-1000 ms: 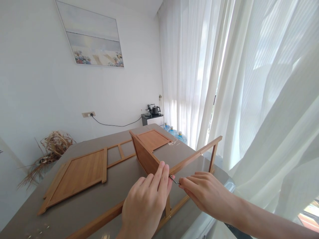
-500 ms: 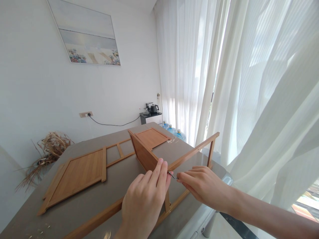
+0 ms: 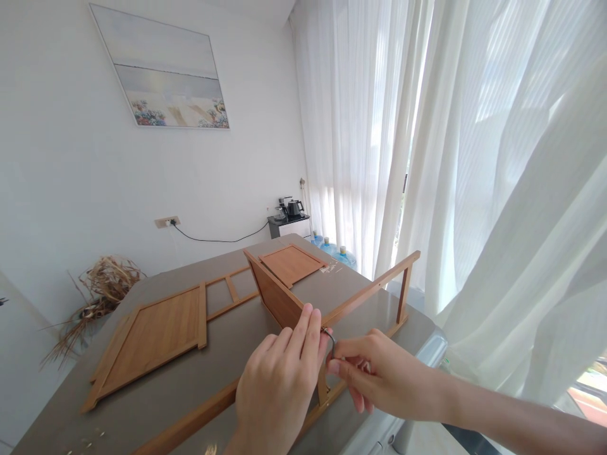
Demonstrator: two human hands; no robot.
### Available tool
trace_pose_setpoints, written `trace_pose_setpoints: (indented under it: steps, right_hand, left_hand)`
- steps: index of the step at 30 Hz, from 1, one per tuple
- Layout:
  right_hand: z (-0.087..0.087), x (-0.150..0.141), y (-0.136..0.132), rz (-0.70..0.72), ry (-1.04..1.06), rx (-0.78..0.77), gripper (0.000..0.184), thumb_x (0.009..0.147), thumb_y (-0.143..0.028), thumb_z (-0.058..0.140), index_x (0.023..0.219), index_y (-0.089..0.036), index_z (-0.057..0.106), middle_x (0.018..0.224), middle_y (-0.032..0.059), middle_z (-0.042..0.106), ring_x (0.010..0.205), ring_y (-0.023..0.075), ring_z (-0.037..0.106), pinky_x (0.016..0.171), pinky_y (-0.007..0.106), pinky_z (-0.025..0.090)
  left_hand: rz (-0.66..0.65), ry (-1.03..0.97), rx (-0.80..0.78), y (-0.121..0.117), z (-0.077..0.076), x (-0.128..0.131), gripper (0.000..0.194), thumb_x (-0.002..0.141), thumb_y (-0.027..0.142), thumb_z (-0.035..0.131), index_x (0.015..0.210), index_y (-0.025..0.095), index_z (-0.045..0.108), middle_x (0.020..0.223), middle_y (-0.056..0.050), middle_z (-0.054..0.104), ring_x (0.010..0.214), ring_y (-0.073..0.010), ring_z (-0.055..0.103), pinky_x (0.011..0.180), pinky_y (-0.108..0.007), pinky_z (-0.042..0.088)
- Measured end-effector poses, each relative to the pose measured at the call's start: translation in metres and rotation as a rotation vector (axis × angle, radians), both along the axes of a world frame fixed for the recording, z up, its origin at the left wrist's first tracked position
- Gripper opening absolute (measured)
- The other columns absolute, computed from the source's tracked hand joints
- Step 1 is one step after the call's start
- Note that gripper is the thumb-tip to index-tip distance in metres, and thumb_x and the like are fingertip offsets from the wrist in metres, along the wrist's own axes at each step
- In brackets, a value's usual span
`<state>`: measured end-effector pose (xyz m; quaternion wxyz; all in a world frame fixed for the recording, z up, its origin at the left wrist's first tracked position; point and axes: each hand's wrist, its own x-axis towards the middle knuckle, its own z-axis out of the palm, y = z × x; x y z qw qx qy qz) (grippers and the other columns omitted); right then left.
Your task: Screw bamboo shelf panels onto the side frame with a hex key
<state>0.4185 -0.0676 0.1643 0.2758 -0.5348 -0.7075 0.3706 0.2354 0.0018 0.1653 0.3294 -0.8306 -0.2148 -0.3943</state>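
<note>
My left hand is closed over the joint of a wooden frame, its fingers pressed together at the corner where an upright wooden panel meets the frame's rail. Between the thumb and fingers of my right hand is the end of a small bent hex key. The key's other end reaches the joint, right beside my left fingertips. My left fingers hide most of that spot, so I cannot tell how deep the key sits.
A wooden slatted panel lies flat at the left of the grey table, with a ladder-like part attached. Another panel lies at the far end. Small scraps are near the front left. White curtains hang on the right.
My right hand has swung lower and turned, with its fingers curling under. The hex key has rotated from slanting to bending downward. My left hand stays on the joint.
</note>
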Motion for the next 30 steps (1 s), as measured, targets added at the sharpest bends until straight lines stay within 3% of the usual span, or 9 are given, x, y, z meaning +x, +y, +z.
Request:
trace_pose_setpoints:
  steps: [4, 10, 13, 16, 19, 21, 25, 30]
  right_hand:
    - [0.000, -0.009, 0.003, 0.052, 0.234, -0.139, 0.038, 0.098, -0.050, 0.047, 0.081, -0.017, 0.056, 0.066, 0.0004, 0.065, 0.047, 0.0071, 0.054, 0.047, 0.016, 0.044]
    - [-0.002, -0.010, 0.004, 0.081, 0.337, -0.185, 0.038, 0.096, -0.052, 0.049, 0.080, -0.017, 0.055, 0.063, -0.0006, 0.063, 0.045, 0.0070, 0.054, 0.046, 0.016, 0.045]
    - [-0.007, -0.007, 0.003, 0.073, 0.182, -0.019, 0.036, 0.100, -0.041, 0.043, 0.075, -0.018, 0.054, 0.064, -0.0001, 0.064, 0.048, 0.0069, 0.055, 0.049, 0.016, 0.045]
    - [-0.014, -0.003, 0.002, 0.086, -0.105, 0.286, 0.030, 0.099, -0.029, 0.042, 0.072, -0.019, 0.051, 0.063, -0.0011, 0.062, 0.051, 0.0076, 0.054, 0.053, 0.018, 0.041]
    - [-0.016, 0.003, 0.002, 0.063, -0.414, 0.587, 0.025, 0.098, -0.025, 0.043, 0.074, -0.020, 0.049, 0.059, -0.0033, 0.055, 0.050, 0.0086, 0.045, 0.054, 0.023, 0.035]
    - [-0.015, 0.008, 0.002, 0.034, -0.549, 0.707, 0.025, 0.099, -0.023, 0.041, 0.076, -0.020, 0.048, 0.059, -0.0040, 0.052, 0.048, 0.0089, 0.040, 0.054, 0.025, 0.031]
    - [-0.009, 0.016, 0.005, -0.014, -0.710, 0.829, 0.026, 0.101, -0.020, 0.039, 0.078, -0.019, 0.050, 0.060, -0.0037, 0.052, 0.049, 0.0093, 0.039, 0.055, 0.027, 0.028]
    - [-0.008, 0.020, 0.009, -0.016, -0.808, 0.823, 0.022, 0.100, -0.018, 0.042, 0.080, -0.019, 0.052, 0.061, -0.0044, 0.053, 0.049, 0.0095, 0.039, 0.055, 0.027, 0.027]
  left_hand:
    - [-0.003, 0.016, -0.007, 0.000, 0.001, 0.000, 0.029, 0.096, 0.021, 0.055, 0.119, 0.008, 0.067, 0.117, -0.011, 0.072, 0.064, -0.0142, 0.062, 0.057, -0.032, 0.041]
    - [-0.008, 0.030, -0.013, 0.000, 0.001, -0.001, 0.031, 0.096, 0.023, 0.055, 0.120, 0.007, 0.066, 0.118, -0.010, 0.072, 0.065, -0.0141, 0.062, 0.057, -0.033, 0.042]
    - [-0.003, 0.029, -0.015, 0.000, 0.000, -0.001, 0.030, 0.096, 0.024, 0.056, 0.120, 0.008, 0.067, 0.119, -0.009, 0.071, 0.066, -0.0135, 0.063, 0.058, -0.032, 0.042]
    - [0.007, 0.013, 0.001, 0.000, 0.000, 0.000, 0.030, 0.095, 0.025, 0.059, 0.119, 0.009, 0.067, 0.118, -0.008, 0.072, 0.066, -0.0129, 0.063, 0.059, -0.032, 0.043]
    - [0.009, -0.002, 0.019, 0.000, 0.001, 0.001, 0.029, 0.094, 0.026, 0.060, 0.117, 0.009, 0.068, 0.116, -0.007, 0.073, 0.065, -0.0122, 0.064, 0.058, -0.032, 0.042]
    - [0.013, -0.006, 0.015, -0.002, 0.002, 0.001, 0.028, 0.094, 0.026, 0.060, 0.116, 0.010, 0.069, 0.116, -0.007, 0.073, 0.065, -0.0120, 0.064, 0.058, -0.031, 0.042]
    - [0.029, -0.005, -0.002, -0.003, 0.002, 0.001, 0.027, 0.095, 0.025, 0.059, 0.116, 0.011, 0.069, 0.117, -0.006, 0.073, 0.065, -0.0121, 0.064, 0.059, -0.031, 0.043]
    - [0.046, 0.019, -0.029, -0.002, 0.003, 0.001, 0.028, 0.096, 0.023, 0.056, 0.119, 0.011, 0.068, 0.120, -0.006, 0.071, 0.065, -0.0127, 0.064, 0.059, -0.032, 0.043]
